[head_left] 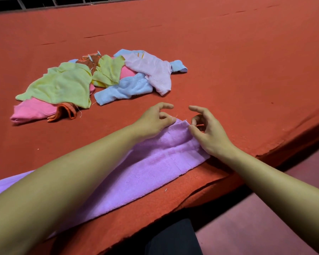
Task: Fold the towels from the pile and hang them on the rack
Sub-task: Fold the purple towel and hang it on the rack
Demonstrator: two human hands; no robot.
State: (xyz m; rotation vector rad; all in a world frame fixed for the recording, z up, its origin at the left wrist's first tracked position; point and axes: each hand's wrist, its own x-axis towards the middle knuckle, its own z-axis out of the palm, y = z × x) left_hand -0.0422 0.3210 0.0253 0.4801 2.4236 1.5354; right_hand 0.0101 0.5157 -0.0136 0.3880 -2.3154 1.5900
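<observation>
Lying in a loose heap on the far left of the red felt table (228, 52), the pile (92, 80) waits: yellow, pink, blue and pale pink towels tangled over one another, none of them folded yet. Nearer the person, a lilac towel (145, 168) runs in a long strip along the table's front edge, its left end passing under the forearm and out of view. The left hand (153, 120) rests at the strip's far corner, thumb and a finger pinching the cloth there, the other fingers loosely curled above. Just beside it, the right hand (208, 131) pinches the other far corner between thumb and fingertips, forefinger lifted clear. No rack shows from here.

To my eye this is the squaring of a fold. It would go best if both corners were kept level and pulled gently apart so the short edge lies straight, then brought back over the strip with the edges matched before pressing flat.
</observation>
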